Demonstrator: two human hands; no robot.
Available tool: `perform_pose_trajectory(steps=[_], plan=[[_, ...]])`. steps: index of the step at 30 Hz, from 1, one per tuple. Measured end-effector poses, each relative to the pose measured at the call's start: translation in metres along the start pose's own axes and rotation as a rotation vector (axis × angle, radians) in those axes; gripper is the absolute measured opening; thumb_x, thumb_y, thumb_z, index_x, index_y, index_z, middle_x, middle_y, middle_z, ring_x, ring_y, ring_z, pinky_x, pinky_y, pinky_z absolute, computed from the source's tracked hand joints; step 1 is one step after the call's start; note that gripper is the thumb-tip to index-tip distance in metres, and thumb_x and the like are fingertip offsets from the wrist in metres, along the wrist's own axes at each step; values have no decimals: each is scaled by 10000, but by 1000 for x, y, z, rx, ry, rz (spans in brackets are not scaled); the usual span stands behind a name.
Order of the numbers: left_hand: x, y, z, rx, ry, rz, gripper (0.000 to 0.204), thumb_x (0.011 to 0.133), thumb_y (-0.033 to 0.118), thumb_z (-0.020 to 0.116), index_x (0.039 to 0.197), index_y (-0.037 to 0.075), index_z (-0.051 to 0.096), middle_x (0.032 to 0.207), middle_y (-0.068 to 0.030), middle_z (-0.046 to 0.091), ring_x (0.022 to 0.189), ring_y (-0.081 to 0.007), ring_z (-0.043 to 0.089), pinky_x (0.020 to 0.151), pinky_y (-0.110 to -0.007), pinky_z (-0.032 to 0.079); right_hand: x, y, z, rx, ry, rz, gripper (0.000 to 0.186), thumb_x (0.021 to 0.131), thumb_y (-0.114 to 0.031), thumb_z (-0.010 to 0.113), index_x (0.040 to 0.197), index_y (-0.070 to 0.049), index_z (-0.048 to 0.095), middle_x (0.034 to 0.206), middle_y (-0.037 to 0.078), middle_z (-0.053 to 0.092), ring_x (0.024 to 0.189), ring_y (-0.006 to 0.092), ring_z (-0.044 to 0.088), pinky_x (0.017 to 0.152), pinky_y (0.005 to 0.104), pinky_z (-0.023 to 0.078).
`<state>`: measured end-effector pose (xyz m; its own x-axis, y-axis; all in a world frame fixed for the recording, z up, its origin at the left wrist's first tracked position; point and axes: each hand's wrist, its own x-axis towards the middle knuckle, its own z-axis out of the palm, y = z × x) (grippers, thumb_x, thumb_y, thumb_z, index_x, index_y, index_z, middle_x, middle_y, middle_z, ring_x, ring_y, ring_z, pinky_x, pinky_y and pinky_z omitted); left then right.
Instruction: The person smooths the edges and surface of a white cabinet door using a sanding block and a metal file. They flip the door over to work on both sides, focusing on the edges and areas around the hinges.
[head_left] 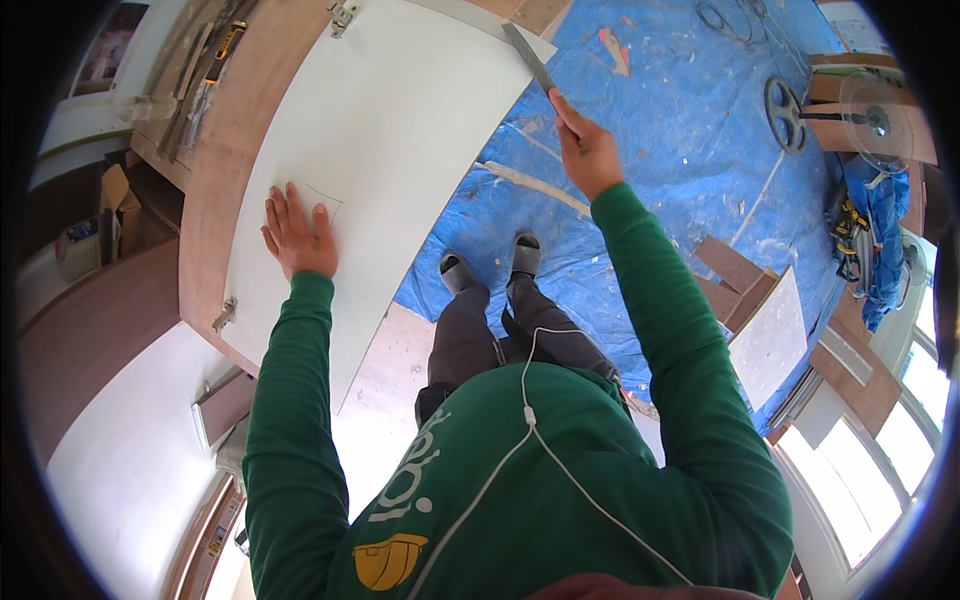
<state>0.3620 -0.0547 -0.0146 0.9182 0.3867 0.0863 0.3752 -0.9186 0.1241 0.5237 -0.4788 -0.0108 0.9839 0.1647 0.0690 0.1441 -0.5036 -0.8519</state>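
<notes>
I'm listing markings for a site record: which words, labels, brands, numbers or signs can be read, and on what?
Sweatshirt: large white lettering above a yellow helmet print; I won't copy its wording.
Yellow-black tool, upper left: marking too small to read.
File and white panel: no lettering I can make out.
Elsewhere, too small to tell.
</notes>
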Motion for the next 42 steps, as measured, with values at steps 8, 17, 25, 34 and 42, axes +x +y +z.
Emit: perform_pose_trajectory(steps=[8,17,25,34,42], plan=[[-2,-3,-2,8,17,7,676,1074,504,437,1658,181,333,1736,-108,273,1611,-294,213,1297,-544,102,-60,10,-23,-77,-90,-68,471,1039,-97,604,1487,-243,609,805,225,647,702,381,649,686,415,527],[-2,-4,-1,-5,0,-2,676,1077,507,426,1662,184,324,1738,-101,269,1614,-293,204,1295,-552,98,9,10,-11,-29,-39,-70,445,1054,-93,597,1483,-214,616,847,185,678,710,231,626,705,336,521],[-1,-3,0,-13,24,21,674,1075,508,429,1661,191,331,1738,-99,269,1614,-293,205,1296,-550,95,-11,30,-17,-82,-37,-158,434,1057,-129,592,1478,-233,614,848,210,677,696,332,648,692,371,534],[-3,-4,-2,-7,11,-1,671,1073,496,437,1660,187,334,1734,-100,282,1612,-293,210,1295,-549,98,-25,9,-31,-33,-88,-122,428,1047,-133,609,1463,-234,633,826,212,658,679,303,638,699,349,532],[1,-2,1,-12,18,21,670,1075,498,439,1660,188,333,1734,-103,278,1609,-301,217,1293,-554,106,38,24,-19,-25,-91,-125,445,1048,-115,596,1474,-238,623,832,209,669,681,311,646,694,353,535]])
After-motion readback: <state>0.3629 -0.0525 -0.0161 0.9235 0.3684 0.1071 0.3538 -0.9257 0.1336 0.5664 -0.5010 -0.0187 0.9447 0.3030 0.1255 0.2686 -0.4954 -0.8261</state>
